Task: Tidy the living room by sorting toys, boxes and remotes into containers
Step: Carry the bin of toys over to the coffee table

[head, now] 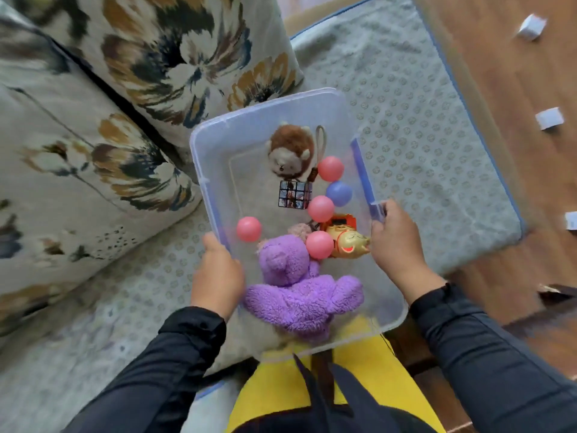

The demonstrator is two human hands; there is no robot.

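One head-worn view looks steeply down, close over a clear plastic bin [199, 157]; floral sofa [78, 151] at nine o'clock.

A floral-print sofa [93, 170] is filling the left side, a matching cushion [187, 48] leaning at its top. A grey patterned rug [421, 157] with blue edging is lying beside it, bordering wood flooring [524, 182] on the right.
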